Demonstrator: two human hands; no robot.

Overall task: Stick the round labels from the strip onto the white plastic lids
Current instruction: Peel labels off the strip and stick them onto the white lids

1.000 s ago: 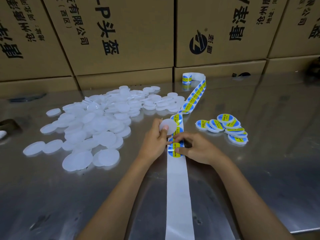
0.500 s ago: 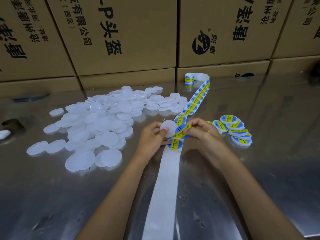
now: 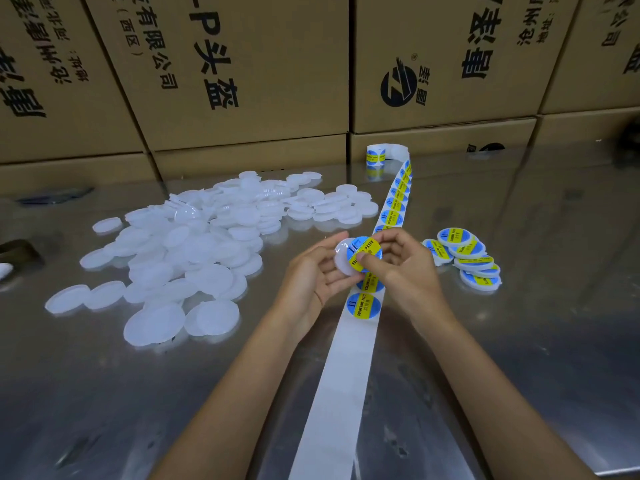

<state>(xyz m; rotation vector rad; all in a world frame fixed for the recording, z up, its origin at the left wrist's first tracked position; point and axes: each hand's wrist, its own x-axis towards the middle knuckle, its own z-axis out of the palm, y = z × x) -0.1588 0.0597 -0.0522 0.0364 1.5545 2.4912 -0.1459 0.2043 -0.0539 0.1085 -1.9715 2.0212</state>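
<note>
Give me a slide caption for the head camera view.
Both hands, left and right, press a round label onto a white lid above the label strip.

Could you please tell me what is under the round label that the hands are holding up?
A white lid, held by the left hand, shows at the label's left edge. The right hand's thumb presses on top; the rest of the lid is covered.

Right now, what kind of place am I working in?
Probably a factory packing or warehouse area: stacked printed cardboard cartons behind a steel worktable, with a heap of unlabelled white plastic lids beside a long label strip.
</note>
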